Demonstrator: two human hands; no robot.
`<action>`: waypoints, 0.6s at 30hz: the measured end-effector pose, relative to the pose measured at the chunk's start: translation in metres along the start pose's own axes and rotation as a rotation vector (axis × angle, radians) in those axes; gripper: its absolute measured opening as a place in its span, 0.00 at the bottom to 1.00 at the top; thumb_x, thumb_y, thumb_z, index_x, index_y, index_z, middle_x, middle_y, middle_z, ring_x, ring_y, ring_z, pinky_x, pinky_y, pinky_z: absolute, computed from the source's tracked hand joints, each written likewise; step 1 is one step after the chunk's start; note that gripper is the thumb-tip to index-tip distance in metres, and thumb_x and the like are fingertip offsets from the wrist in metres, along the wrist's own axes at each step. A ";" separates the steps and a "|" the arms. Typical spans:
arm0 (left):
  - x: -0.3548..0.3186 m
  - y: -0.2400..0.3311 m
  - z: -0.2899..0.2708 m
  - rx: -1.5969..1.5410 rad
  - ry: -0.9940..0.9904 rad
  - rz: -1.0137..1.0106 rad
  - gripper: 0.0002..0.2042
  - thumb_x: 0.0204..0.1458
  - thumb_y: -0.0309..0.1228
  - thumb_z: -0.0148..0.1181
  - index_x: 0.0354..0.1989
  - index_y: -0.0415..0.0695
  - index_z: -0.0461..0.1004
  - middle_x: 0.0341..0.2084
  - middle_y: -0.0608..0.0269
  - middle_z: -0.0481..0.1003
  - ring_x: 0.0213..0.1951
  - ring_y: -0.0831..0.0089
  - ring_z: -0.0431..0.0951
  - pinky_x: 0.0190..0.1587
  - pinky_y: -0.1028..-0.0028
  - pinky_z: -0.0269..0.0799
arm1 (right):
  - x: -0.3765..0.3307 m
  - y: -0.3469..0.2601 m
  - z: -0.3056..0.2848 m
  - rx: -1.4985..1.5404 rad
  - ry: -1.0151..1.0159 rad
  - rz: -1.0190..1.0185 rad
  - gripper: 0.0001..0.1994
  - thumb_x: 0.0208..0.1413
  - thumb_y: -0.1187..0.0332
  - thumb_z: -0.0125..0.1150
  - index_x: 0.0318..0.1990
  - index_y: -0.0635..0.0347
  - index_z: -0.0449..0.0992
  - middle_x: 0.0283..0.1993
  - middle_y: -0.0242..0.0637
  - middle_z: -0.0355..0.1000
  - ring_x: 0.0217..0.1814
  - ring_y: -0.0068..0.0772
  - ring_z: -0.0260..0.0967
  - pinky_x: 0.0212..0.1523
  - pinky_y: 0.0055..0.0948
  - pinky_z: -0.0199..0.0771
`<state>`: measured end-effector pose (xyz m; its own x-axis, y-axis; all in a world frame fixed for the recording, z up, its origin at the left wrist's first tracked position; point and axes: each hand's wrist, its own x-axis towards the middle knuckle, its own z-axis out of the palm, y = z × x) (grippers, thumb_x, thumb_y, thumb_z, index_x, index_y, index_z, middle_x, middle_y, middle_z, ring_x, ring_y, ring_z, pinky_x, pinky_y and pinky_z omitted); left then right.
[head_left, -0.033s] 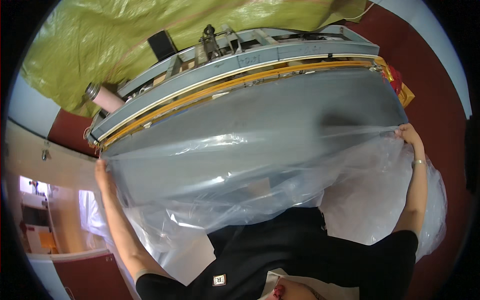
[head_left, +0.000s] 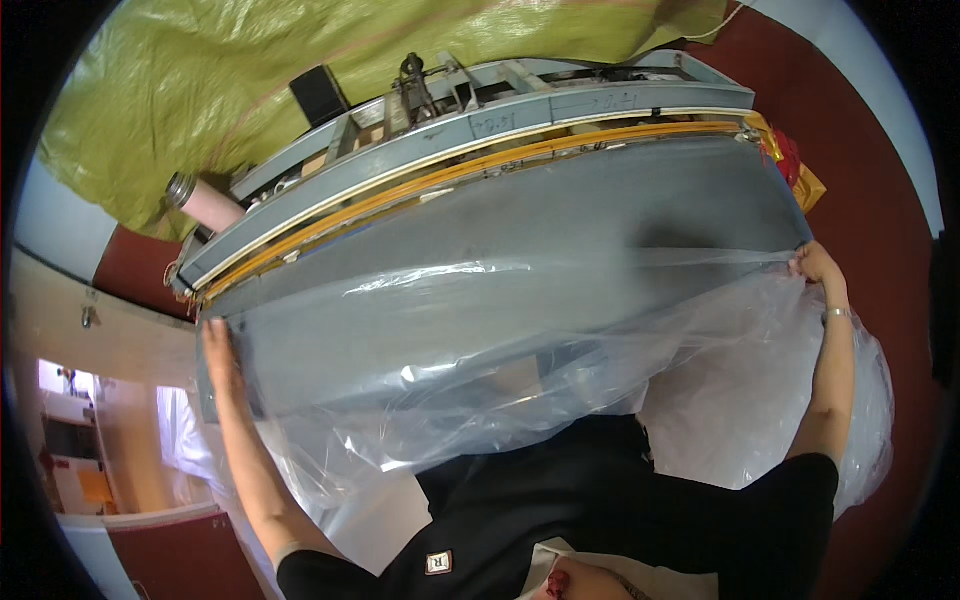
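Note:
A wide sheet of clear plastic film is spread over the grey tabletop and hangs in folds over its near edge. My left hand lies on the film at the table's left end, with its fingers stretched out. At the right end, my right hand pinches the film's edge at the table corner, and the film is drawn into a taut crease from there. More film drapes in a loose heap below my right hand.
Along the far side runs a grey metal frame with a yellow-orange strip before it. A pink flask leans at its left end. Behind lies a yellow-green tarp. Red and yellow wrapping sits by the far right corner.
My left hand has shifted slightly right, from gripping the film at the left edge to lying on it with straightened fingers. My right hand keeps its hold at the corner.

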<state>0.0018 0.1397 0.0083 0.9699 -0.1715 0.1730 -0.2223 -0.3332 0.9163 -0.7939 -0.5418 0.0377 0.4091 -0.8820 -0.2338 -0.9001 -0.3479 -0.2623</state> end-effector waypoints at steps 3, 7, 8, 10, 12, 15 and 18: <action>-0.017 -0.011 0.025 0.424 -0.110 0.268 0.27 0.52 0.34 0.50 0.58 0.35 0.52 0.56 0.46 0.57 0.58 0.63 0.57 0.59 0.72 0.49 | 0.022 -0.022 -0.016 -0.036 0.018 0.172 0.07 0.44 0.80 0.47 0.19 0.61 0.69 0.15 0.33 0.64 0.20 0.22 0.62 0.20 0.24 0.61; -0.012 -0.007 0.019 0.750 -0.183 0.448 0.23 0.53 0.34 0.48 0.56 0.36 0.57 0.55 0.47 0.58 0.58 0.58 0.57 0.59 0.70 0.49 | 0.022 0.004 -0.032 0.331 -0.026 0.183 0.07 0.47 0.78 0.47 0.19 0.61 0.69 0.14 0.30 0.63 0.19 0.20 0.60 0.19 0.23 0.59; -0.009 -0.011 0.007 0.782 -0.172 0.464 0.22 0.54 0.33 0.47 0.55 0.36 0.58 0.55 0.49 0.59 0.58 0.59 0.57 0.59 0.70 0.49 | 0.014 -0.004 -0.019 0.512 0.122 0.062 0.07 0.51 0.74 0.49 0.22 0.62 0.70 0.16 0.28 0.64 0.19 0.20 0.59 0.21 0.21 0.59; 0.000 -0.021 -0.009 0.761 -0.181 0.452 0.21 0.54 0.33 0.46 0.55 0.36 0.59 0.55 0.50 0.60 0.59 0.59 0.56 0.59 0.69 0.49 | -0.010 0.016 0.029 0.516 0.451 -0.164 0.11 0.55 0.67 0.48 0.27 0.63 0.72 0.24 0.30 0.69 0.24 0.24 0.63 0.27 0.25 0.63; 0.005 -0.024 -0.024 0.758 -0.204 0.451 0.21 0.55 0.33 0.45 0.56 0.37 0.58 0.56 0.51 0.58 0.60 0.60 0.53 0.60 0.70 0.46 | -0.057 0.034 0.125 -0.027 0.636 -0.202 0.10 0.54 0.67 0.48 0.34 0.64 0.74 0.33 0.41 0.73 0.34 0.40 0.68 0.40 0.35 0.65; 0.010 -0.017 -0.018 0.754 -0.249 0.473 0.20 0.55 0.32 0.44 0.56 0.38 0.57 0.57 0.52 0.57 0.61 0.62 0.52 0.61 0.70 0.44 | -0.118 0.068 0.208 -0.262 -0.435 -0.129 0.06 0.43 0.72 0.55 0.29 0.62 0.75 0.31 0.43 0.73 0.38 0.33 0.68 0.42 0.33 0.66; 0.010 -0.026 -0.036 0.773 -0.261 0.469 0.20 0.56 0.32 0.43 0.57 0.38 0.57 0.57 0.53 0.57 0.61 0.62 0.51 0.61 0.70 0.44 | -0.135 0.039 0.163 0.378 -0.549 0.202 0.06 0.37 0.80 0.53 0.23 0.64 0.76 0.22 0.37 0.73 0.27 0.28 0.71 0.30 0.28 0.71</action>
<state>0.0213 0.1803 -0.0010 0.7322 -0.6155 0.2916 -0.6800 -0.6844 0.2628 -0.8601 -0.3844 -0.0934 0.3457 -0.5947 -0.7258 -0.8933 0.0284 -0.4486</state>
